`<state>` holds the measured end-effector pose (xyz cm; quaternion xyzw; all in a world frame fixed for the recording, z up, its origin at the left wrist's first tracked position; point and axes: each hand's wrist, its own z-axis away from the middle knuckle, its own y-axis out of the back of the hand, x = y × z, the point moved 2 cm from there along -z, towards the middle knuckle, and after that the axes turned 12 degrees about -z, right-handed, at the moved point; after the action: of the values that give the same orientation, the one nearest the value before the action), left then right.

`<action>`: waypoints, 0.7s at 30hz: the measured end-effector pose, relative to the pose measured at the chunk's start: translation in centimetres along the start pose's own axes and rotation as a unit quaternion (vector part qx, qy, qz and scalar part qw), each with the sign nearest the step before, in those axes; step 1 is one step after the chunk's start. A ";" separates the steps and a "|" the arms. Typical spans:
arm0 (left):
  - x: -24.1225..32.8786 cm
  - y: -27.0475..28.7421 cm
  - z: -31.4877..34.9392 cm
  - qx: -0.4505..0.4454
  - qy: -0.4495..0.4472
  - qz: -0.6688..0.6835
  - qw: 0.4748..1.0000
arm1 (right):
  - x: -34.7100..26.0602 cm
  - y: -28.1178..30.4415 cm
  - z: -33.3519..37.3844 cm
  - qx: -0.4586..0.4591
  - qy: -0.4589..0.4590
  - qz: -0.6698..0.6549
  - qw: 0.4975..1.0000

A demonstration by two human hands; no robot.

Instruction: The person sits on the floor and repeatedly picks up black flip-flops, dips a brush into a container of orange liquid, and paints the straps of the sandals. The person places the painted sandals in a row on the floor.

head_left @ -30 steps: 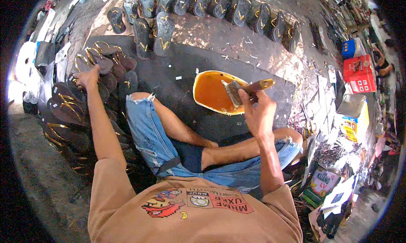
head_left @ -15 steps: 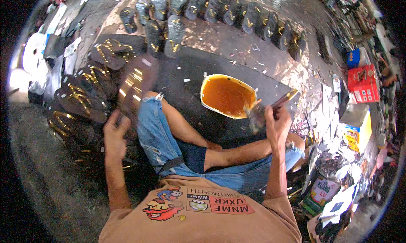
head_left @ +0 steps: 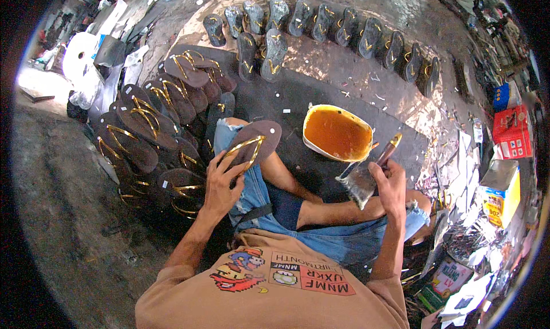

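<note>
My left hand (head_left: 224, 183) grips a brown sandal (head_left: 266, 140) with gold straps by its near end, over my left knee. The fingers are wrapped round it close to the strap. In my right hand (head_left: 391, 183) is a wide, flat brush (head_left: 359, 185), its handle pointing up and away and its pale, wet-looking bristles tilted down to the left. The brush is apart from the tub (head_left: 309, 144) of amber-brown liquid (head_left: 339, 135), which stands on the dark mat just beyond it.
A heap of brown sandals with gold straps (head_left: 140, 120) lies at my left. Dark, shiny sandals (head_left: 323, 24) stand in a curved row along the far side. At right are a red box (head_left: 511, 131), a yellow-and-white box (head_left: 499, 194), a tin (head_left: 446, 283) and scattered scraps.
My left hand has brought the sandal from the heap toward my knee, to the right. The brush has come away from the tub's rim, and its bristles now hang nearer my leg.
</note>
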<state>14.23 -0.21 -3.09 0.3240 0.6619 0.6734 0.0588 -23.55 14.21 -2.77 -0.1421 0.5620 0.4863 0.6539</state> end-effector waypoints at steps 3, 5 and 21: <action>0.6 -0.3 -1.7 -0.114 0.196 0.359 0.906 | 0.6 2.3 -1.7 0.134 0.088 -0.324 0.933; 2.7 -0.9 -2.5 -0.186 0.188 0.690 0.673 | -1.1 2.9 -3.3 0.208 0.138 -0.404 0.880; 5.4 -4.6 -3.4 -0.234 0.172 0.828 0.480 | -7.5 -9.0 3.1 0.040 0.507 -0.034 0.860</action>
<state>6.62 0.17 -5.09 0.5742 -0.0980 0.5821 -0.5672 -13.70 8.52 1.55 -0.3616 0.8296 0.3018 0.3000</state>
